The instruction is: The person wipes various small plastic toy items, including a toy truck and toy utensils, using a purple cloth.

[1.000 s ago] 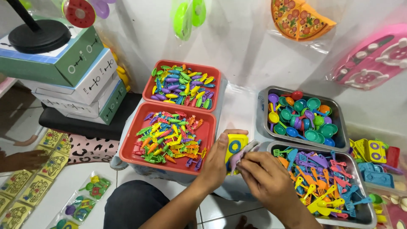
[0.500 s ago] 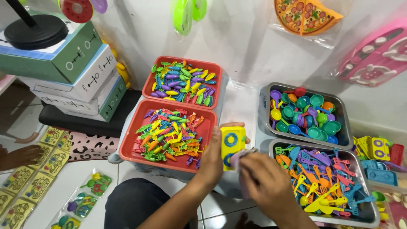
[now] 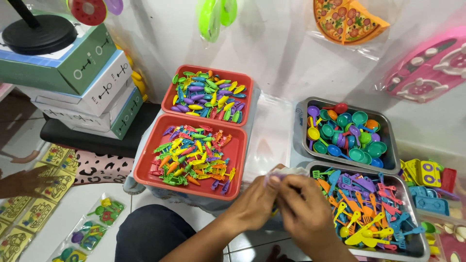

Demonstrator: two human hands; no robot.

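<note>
My left hand (image 3: 255, 206) and my right hand (image 3: 306, 216) meet in front of me, at the near left corner of a metal tray (image 3: 412, 213) full of small plastic spatulas and forks. Both pinch a small clear plastic bag (image 3: 281, 173); a bit of purple shows at its top, and the rest is hidden by my fingers. To the left, close to my left hand, stands a red tray (image 3: 145, 170) of small carrot-shaped toys.
A second red tray (image 3: 167, 94) of colourful corn-shaped pieces sits behind the first. A metal tray (image 3: 301, 131) of toy spoons stands at the back right. Stacked boxes (image 3: 97, 87) are at left. Another person's hand (image 3: 22, 182) rests on yellow cards; filled packets (image 3: 92, 228) lie on the floor.
The yellow toy piece that my left hand held upright is no longer in sight. Both hands have closed together around the clear bag.
</note>
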